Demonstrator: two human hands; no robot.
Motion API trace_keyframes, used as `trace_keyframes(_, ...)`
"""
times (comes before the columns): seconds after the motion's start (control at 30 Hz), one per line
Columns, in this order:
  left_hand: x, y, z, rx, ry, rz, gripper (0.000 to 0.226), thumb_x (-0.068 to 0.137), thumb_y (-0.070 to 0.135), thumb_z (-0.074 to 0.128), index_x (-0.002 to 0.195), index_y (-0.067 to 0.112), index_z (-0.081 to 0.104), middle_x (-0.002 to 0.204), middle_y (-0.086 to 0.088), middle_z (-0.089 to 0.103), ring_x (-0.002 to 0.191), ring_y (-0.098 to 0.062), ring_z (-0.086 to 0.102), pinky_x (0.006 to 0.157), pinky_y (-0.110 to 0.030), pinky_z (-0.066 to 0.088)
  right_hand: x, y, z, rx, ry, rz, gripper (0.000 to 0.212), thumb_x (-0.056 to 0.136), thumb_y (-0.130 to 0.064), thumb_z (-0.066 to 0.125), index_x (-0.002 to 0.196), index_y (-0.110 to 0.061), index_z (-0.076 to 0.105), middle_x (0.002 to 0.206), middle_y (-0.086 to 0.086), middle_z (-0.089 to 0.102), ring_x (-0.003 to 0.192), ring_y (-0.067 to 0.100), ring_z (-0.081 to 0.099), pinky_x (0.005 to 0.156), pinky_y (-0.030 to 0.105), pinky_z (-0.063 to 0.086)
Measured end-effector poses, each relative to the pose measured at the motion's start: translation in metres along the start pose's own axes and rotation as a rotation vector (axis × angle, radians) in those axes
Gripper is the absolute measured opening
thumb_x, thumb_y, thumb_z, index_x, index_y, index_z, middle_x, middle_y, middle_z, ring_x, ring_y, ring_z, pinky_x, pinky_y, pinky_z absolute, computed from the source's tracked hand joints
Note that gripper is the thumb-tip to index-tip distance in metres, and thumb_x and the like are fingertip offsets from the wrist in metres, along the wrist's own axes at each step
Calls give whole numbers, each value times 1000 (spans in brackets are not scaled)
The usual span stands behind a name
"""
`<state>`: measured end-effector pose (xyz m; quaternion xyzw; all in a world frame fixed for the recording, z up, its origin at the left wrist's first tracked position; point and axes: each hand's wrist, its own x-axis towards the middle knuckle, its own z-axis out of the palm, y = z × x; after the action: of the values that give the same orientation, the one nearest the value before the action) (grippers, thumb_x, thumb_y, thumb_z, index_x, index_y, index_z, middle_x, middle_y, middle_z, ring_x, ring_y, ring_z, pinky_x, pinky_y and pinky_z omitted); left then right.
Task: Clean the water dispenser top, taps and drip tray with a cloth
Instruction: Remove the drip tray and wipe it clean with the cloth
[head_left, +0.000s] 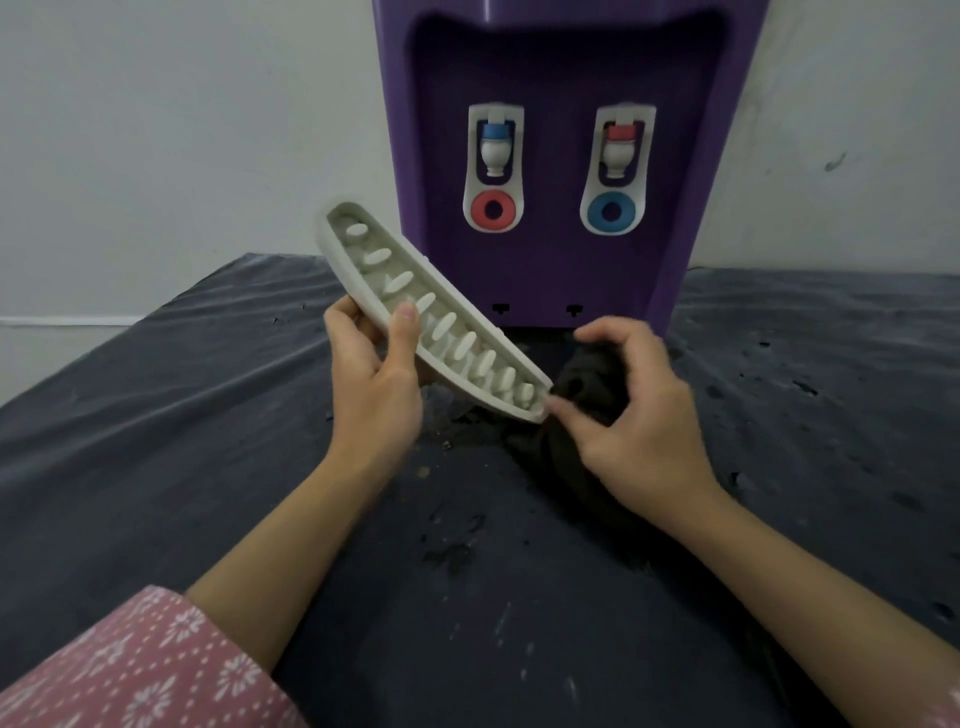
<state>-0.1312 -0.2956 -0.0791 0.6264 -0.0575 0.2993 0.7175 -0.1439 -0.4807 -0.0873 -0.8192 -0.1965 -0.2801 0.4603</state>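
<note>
Two hands up front, off the dark table (156, 441). Left hand (371, 384) grips the one drip tray (431, 317) at mid-length, thumb on its rim. The tray's long axis runs from far-left down to near-right, its low tip touching the right hand's fingertips (563, 410). Right hand (639, 415) is bunched around the single dark cloth (576, 387), so it's nearer for wiping that end. Behind: one purple dispenser (566, 67), two taps (493, 150), tray slot bare.

Left hand (371, 374) grips with thumb on top, palm turned right; right hand (631, 410) curls closed, near it.
</note>
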Motion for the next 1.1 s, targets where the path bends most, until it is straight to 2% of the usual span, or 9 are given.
trace_keyframes(0.13, -1, -2, -2, -18, -17, 11, 11, 98, 17, 44, 104, 26, 40, 101, 12, 59, 89, -4, 66, 67, -20, 55, 4, 6, -8, 33, 143, 144, 49, 73, -7, 74, 110, -26, 47, 107, 4, 54, 95, 8, 55, 86, 16, 45)
trace_keyframes(0.3, 0, -5, -1, -12, 3, -17, 11, 98, 19, 43, 104, 27, 40, 104, 10, 60, 98, -11, 65, 80, -33, 56, -6, -8, 0, -18, 15, -130, 44, 74, 5, 65, 113, -11, 52, 102, 8, 57, 90, 16, 59, 80, 27, 49)
trace_keyframes(0.47, -3, -4, 2, -30, -16, 19, 12, 98, 17, 43, 104, 27, 40, 107, 8, 57, 96, -8, 65, 70, -21, 55, -14, -19, 11, -274, -191, -237, 37, 75, 5, 65, 109, -5, 53, 93, 13, 54, 69, 26, 58, 56, 39, 53)
trace_keyframes(0.53, -4, -4, 1, -17, -8, 17, 12, 98, 18, 44, 103, 28, 39, 107, 7, 57, 98, -9, 65, 71, -23, 55, -14, -21, 16, -408, -178, -275, 38, 69, 10, 67, 105, 1, 55, 81, 16, 58, 65, 30, 57, 49, 38, 51)
trace_keyframes(0.67, -3, -4, 2, 55, -5, 28, 12, 97, 21, 45, 101, 30, 39, 110, 6, 56, 103, -14, 63, 83, -37, 55, -14, -23, 27, -565, -189, -333, 48, 60, 16, 67, 106, 9, 56, 64, 15, 60, 74, 32, 58, 51, 31, 42)
trace_keyframes(0.73, -4, -5, 1, 80, 2, 36, 12, 96, 23, 46, 100, 31, 39, 109, 6, 56, 102, -13, 62, 84, -37, 55, -10, -22, 27, -566, -183, -338, 46, 57, 18, 67, 101, 9, 57, 63, 16, 59, 72, 31, 57, 50, 28, 39)
trace_keyframes(0.9, -5, -1, 2, 143, -33, 117, 14, 97, 21, 46, 100, 31, 37, 103, 10, 55, 94, -2, 63, 79, -23, 54, -1, -16, 27, -444, -174, -341, 34, 57, 25, 62, 85, 7, 54, 61, 16, 53, 66, 32, 54, 48, 28, 42)
trace_keyframes(1.0, -6, 1, 6, 164, -97, 166, 16, 95, 23, 45, 103, 33, 35, 107, 10, 55, 98, -1, 61, 83, -24, 54, -3, -12, 22, -283, -140, -197, 33, 64, 14, 72, 84, -2, 52, 73, 12, 54, 63, 24, 54, 50, 29, 48)
trace_keyframes(1.1, -6, 0, 5, 152, -78, 153, 16, 95, 23, 45, 104, 33, 35, 110, 8, 55, 101, -6, 61, 85, -30, 54, 0, -3, 14, -149, -47, -25, 35, 69, 0, 76, 83, -16, 49, 80, 4, 56, 65, 17, 54, 56, 15, 43)
